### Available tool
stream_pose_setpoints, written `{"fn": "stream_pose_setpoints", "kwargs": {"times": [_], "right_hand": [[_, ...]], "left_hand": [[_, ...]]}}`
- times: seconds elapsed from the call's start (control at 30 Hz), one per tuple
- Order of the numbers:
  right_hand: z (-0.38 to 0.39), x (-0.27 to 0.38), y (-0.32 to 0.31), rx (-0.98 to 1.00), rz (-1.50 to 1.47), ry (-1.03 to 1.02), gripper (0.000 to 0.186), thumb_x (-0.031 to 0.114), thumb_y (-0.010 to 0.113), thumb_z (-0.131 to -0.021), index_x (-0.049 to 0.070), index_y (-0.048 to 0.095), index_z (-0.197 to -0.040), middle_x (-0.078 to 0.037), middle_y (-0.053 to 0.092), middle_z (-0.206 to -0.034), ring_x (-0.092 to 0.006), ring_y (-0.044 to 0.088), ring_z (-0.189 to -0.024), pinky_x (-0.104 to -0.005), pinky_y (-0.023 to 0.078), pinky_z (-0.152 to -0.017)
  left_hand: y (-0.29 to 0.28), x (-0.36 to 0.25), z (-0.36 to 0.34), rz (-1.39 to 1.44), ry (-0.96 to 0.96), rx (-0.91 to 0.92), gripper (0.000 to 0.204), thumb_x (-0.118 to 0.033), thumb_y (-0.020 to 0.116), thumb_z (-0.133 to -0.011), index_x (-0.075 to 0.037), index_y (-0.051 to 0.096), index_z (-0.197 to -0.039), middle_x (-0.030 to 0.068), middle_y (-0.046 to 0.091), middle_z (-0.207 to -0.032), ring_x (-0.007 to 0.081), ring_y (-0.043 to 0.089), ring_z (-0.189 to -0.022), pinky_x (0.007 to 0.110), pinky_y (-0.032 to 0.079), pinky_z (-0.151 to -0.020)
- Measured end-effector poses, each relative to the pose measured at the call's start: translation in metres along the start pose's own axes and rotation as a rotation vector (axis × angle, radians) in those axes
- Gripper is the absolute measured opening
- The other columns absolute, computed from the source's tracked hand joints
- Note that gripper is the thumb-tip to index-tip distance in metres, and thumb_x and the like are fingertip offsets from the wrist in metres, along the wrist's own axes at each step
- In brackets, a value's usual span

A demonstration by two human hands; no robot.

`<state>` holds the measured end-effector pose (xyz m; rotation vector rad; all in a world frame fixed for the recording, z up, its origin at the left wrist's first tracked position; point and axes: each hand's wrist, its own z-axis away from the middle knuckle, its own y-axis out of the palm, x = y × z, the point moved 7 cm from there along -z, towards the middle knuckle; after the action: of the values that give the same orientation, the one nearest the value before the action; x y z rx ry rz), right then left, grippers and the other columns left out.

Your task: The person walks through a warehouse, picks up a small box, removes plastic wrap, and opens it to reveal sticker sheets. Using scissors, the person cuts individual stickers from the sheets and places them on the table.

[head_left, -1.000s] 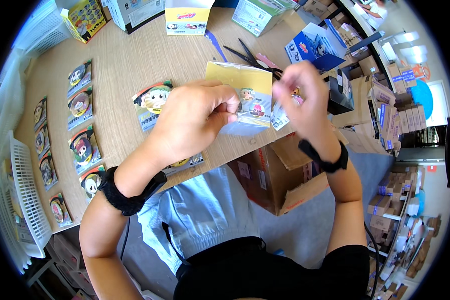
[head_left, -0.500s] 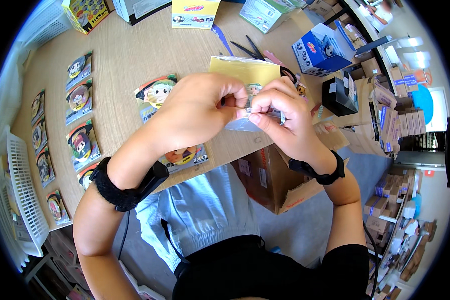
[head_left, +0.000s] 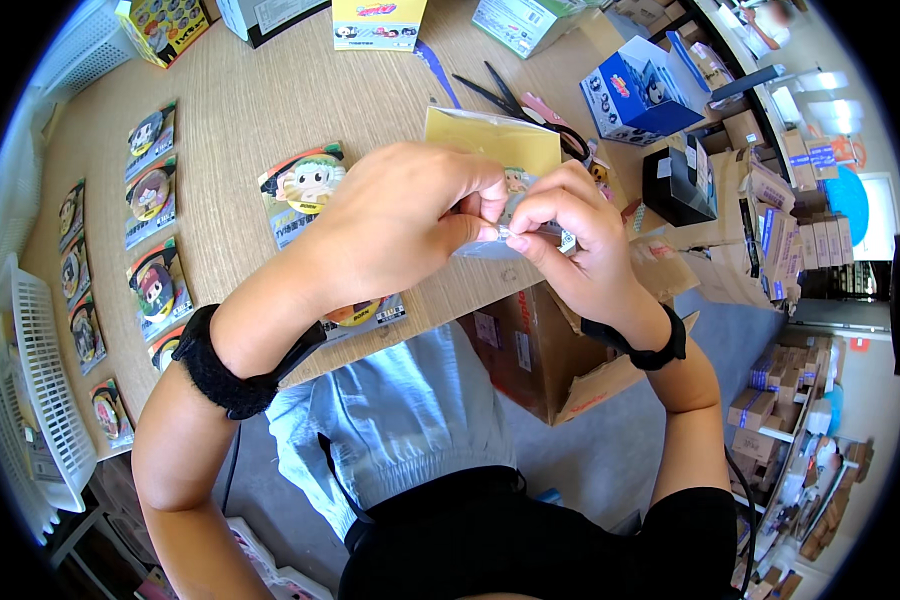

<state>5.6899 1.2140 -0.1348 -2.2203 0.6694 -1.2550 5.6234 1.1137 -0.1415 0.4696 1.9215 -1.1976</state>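
Note:
Both hands meet over the table's near edge, fingertips almost touching. My left hand (head_left: pixel 400 220) is closed in a pinch on a small shiny clear piece (head_left: pixel 497 232), which looks like plastic. My right hand (head_left: pixel 570 225) pinches the same piece from the other side; the fingers hide most of it. Just behind the hands stands a yellow card panel (head_left: pixel 490 135), with a small green-haired figure picture (head_left: pixel 517 180) partly visible before it. A round character badge on a card (head_left: pixel 310 183) lies beside my left wrist. Another carded badge (head_left: pixel 375 315) shows partly under my left forearm.
Several carded badges (head_left: pixel 150 195) lie in rows at the left, beside a white basket (head_left: pixel 55 370). Black scissors (head_left: pixel 505 95) lie beyond the hands. Blue (head_left: pixel 635 95), black (head_left: pixel 680 185) and yellow (head_left: pixel 378 25) boxes stand around. An opened carton (head_left: pixel 520 350) sits below the table edge.
The view has shifted slightly, so the table things appear a little further left and up. Both hands stay pinched together, with the fingers slightly repositioned.

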Motion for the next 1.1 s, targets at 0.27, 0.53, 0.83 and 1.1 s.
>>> {"fn": "stream_pose_setpoints", "kwargs": {"times": [0.27,0.53,0.83,1.1], "right_hand": [[0.005,0.006,0.003,0.022,0.202,-0.065,0.011,0.005,0.064,-0.071,0.01,0.055,-0.076,-0.003,0.049,-0.08,-0.0228,0.046,-0.079,-0.0335,0.033,-0.072],[0.009,-0.002,0.003,0.083,0.107,-0.05,0.009,0.007,0.062,-0.073,0.01,0.054,-0.077,-0.003,0.048,-0.082,-0.0225,0.044,-0.081,-0.033,0.031,-0.075],[0.011,0.002,0.001,-0.081,0.147,-0.028,0.018,0.003,0.07,-0.066,0.007,0.055,-0.076,-0.006,0.046,-0.086,-0.0223,0.046,-0.084,-0.0308,0.038,-0.073],[0.013,0.003,0.005,-0.024,0.198,-0.103,0.018,0.003,0.068,-0.064,0.009,0.056,-0.075,-0.005,0.048,-0.086,-0.0242,0.047,-0.083,-0.0339,0.036,-0.074]], "left_hand": [[0.001,-0.002,-0.002,-0.056,-0.062,0.005,0.009,-0.004,0.062,-0.073,-0.003,0.054,-0.077,0.008,0.052,-0.063,0.0206,0.051,-0.059,0.031,0.04,-0.055],[0.007,-0.014,0.003,-0.28,0.053,-0.165,0.011,-0.004,0.061,-0.07,-0.004,0.051,-0.077,0.0109,0.054,-0.07,0.031,0.054,-0.07,0.039,0.041,-0.059],[0.005,-0.014,0.01,-0.326,0.092,-0.212,0.014,-0.004,0.059,-0.071,-0.005,0.05,-0.082,0.0106,0.053,-0.076,0.0325,0.053,-0.075,0.042,0.041,-0.062],[0.011,-0.017,0.009,-0.446,0.09,-0.205,0.013,-0.005,0.058,-0.072,-0.006,0.05,-0.082,0.01,0.052,-0.076,0.0315,0.053,-0.077,0.041,0.042,-0.063]]}}
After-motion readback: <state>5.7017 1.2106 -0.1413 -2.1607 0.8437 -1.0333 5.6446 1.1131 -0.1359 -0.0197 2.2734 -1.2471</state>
